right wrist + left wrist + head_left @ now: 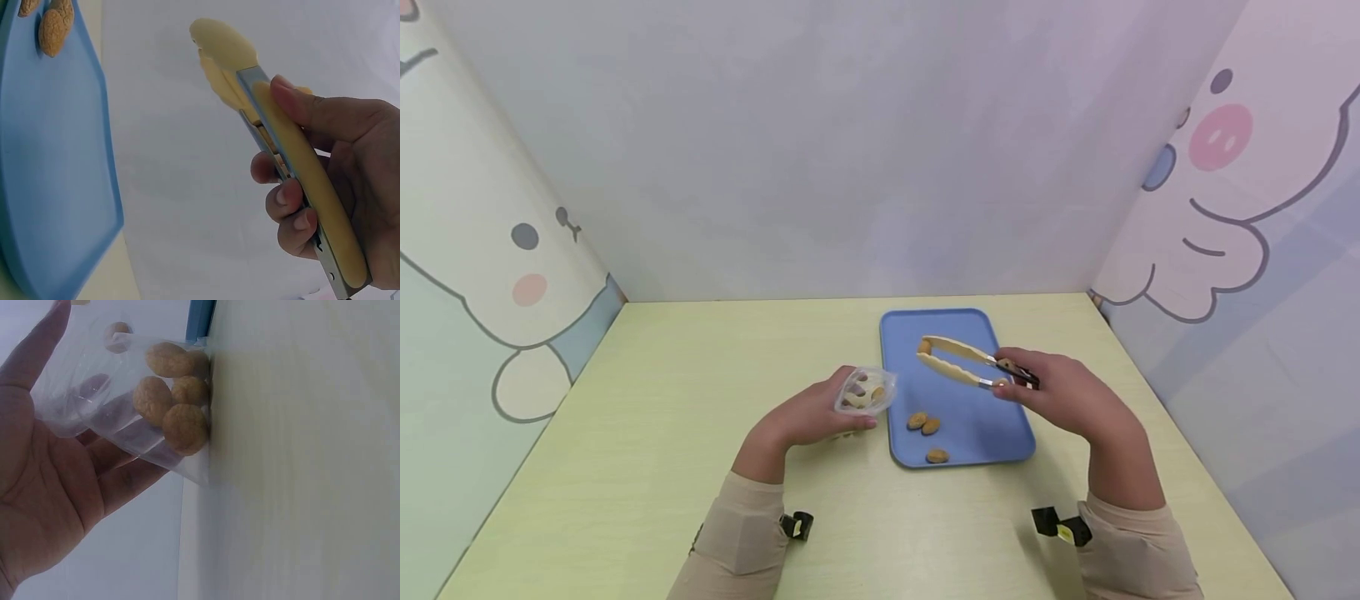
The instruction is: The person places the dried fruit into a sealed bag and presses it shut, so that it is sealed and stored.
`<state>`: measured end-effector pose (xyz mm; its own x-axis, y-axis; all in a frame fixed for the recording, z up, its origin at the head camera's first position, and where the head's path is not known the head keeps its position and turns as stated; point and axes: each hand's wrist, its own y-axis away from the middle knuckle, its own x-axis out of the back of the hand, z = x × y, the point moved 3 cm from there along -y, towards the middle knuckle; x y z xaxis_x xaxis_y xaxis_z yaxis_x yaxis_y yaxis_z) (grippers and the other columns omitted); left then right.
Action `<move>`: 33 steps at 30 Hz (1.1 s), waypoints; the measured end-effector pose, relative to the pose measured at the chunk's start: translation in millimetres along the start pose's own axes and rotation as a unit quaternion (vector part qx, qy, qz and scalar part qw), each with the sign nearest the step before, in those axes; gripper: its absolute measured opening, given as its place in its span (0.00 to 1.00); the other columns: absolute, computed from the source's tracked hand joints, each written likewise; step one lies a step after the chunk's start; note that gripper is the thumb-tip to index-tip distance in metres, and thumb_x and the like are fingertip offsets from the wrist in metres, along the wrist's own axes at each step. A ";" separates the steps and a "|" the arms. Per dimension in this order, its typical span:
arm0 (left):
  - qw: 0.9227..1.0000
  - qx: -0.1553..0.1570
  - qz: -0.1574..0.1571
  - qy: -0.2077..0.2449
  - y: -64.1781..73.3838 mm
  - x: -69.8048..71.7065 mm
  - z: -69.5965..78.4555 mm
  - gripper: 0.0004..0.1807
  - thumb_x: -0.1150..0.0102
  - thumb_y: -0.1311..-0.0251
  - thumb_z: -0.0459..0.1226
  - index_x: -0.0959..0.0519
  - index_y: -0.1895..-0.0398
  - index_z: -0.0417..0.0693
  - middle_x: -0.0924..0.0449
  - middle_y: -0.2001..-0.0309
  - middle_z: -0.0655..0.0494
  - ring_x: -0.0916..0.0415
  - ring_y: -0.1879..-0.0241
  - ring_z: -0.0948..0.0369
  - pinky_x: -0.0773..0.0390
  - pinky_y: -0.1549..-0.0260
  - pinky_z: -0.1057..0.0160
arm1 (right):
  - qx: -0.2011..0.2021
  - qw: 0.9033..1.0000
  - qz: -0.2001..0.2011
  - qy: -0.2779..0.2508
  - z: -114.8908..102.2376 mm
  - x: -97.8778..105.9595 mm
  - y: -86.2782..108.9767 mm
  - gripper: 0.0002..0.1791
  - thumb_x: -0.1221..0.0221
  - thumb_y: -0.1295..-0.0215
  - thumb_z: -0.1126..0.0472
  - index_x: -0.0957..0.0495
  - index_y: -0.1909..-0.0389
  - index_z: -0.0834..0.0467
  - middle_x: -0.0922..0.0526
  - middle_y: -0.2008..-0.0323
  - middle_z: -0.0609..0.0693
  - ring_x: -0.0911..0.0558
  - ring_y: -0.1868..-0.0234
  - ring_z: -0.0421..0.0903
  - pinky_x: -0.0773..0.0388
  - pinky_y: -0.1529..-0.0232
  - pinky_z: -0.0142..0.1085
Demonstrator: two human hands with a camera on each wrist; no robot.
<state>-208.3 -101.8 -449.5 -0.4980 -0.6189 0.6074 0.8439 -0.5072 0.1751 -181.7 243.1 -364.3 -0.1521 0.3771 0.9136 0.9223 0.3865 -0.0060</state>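
Observation:
My left hand (816, 412) holds a clear plastic bag (867, 392) upright at the tray's left side, its mouth spread between thumb and fingers. Several brown, rough-shelled nuts (186, 428) lie in the bottom of the bag, down at the tabletop in the left wrist view. My right hand (1063, 392) grips a pair of tongs (951, 367) with cream scalloped tips, raised over the tray and pointing left toward the bag. One nut (925, 346) sits between the tips. Three more nuts (917, 420) lie near the front of the blue tray (917, 333).
The tray lies on a pale wooden table (662, 400), right of the middle. A plain wall (850, 167) rises behind the table, and cartoon-printed panels (1247, 208) stand along both sides. Each wrist wears a black strap mount (797, 526).

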 end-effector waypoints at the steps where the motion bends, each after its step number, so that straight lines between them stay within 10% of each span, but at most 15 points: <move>1: 1.000 0.000 0.000 0.001 -0.1 0.0 -0.1 0.41 0.33 0.50 0.63 0.39 0.36 0.64 0.23 0.60 0.54 0.25 0.64 0.58 0.26 0.66 0.57 | 0.005 1.000 0.006 -0.001 -1.1 -0.1 -0.4 0.23 0.44 0.34 0.36 0.27 0.44 0.43 0.26 0.69 0.41 0.28 0.71 0.40 0.33 0.69 0.37; 33: 1.000 -0.002 -0.001 0.000 0.4 -0.1 0.7 0.40 0.33 0.49 0.62 0.39 0.37 0.64 0.24 0.60 0.55 0.26 0.64 0.58 0.27 0.65 0.58 | 0.094 0.994 0.046 -0.003 -35.8 -10.6 -5.2 0.18 0.41 0.33 0.43 0.27 0.46 0.44 0.31 0.71 0.39 0.33 0.74 0.36 0.34 0.71 0.33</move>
<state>-207.8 -101.5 -449.0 -0.4991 -0.6179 0.6075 0.8423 -0.5106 0.1728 -172.1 207.0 -359.4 -0.0727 0.4238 0.9028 0.8498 0.5002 -0.1664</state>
